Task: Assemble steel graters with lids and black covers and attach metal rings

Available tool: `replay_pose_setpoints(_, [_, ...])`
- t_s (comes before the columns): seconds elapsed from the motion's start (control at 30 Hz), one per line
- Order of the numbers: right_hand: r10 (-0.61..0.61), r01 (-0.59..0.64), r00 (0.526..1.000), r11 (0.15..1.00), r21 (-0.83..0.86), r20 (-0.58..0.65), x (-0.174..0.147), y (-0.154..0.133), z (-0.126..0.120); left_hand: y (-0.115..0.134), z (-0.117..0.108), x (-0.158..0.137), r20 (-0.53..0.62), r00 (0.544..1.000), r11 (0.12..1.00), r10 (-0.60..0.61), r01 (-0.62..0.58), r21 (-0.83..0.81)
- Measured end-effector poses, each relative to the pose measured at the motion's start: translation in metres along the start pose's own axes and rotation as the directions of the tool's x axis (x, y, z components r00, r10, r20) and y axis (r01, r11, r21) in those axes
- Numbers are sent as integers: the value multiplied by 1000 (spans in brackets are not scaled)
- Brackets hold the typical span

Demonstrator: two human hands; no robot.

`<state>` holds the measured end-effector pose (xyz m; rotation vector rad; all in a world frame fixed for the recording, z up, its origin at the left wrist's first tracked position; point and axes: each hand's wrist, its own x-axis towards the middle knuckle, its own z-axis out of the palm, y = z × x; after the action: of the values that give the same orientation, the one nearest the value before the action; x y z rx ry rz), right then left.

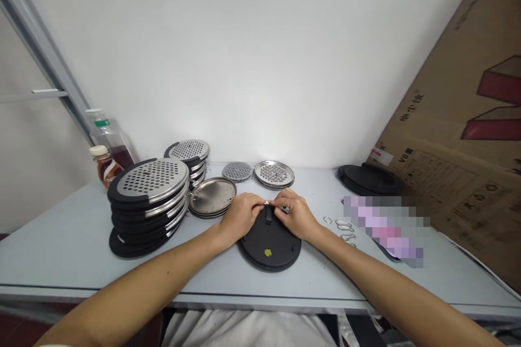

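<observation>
A round black disc (271, 249) lies flat on the table in front of me, with a yellow-green spot and a short black tab (268, 215) near its far edge. At that edge both hands meet, thumbs and fingers pinched around a small silvery metal piece (267, 203). My left hand (243, 214) is closed on it from the left. From the right, my right hand (294, 213) is closed there too. The fingers hide most of the piece, so its exact shape is unclear. To the right lie a loose metal ring (328, 220) and several bent wire pieces (344, 225).
On the left stands a tall stack of black-rimmed perforated metal discs (150, 181), with a second stack (189, 150) behind. Metal plates (214, 197) and perforated discs (274, 173) lie farther back. Black discs (369, 178), a pixelated item (385, 230) and a large carton (456, 173) occupy the right.
</observation>
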<state>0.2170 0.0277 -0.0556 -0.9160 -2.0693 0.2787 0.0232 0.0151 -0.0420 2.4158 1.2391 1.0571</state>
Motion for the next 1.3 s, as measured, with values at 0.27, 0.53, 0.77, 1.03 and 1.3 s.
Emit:
replay_pose_setpoints(0.27, [47, -47, 999, 999, -7, 8, -2, -1, -1, -2, 1, -2, -17, 1000, 1000, 13, -13, -3])
replay_pose_setpoints(0.53, [47, -46, 998, 999, -17, 44, 0, -2, 0, 0, 0, 2, 32, 998, 998, 60, -61, 18])
replay_pose_setpoints(0.77, [60, -51, 996, 990, -132, 67, -3, -2, -2, -6, 4, 2, 105, 985, 989, 137, -143, 47])
replay_pose_setpoints(1.03, [157, -149, 987, 965, -215, 22, -4, -1, 0, -7, 8, 4, 113, 983, 986, 147, -154, 59])
replay_pose_setpoints(1.3, [490, -502, 859, 863, 51, 148, 8, 10, -24, 33, -20, -16, 192, 981, 997, 18, -33, 76])
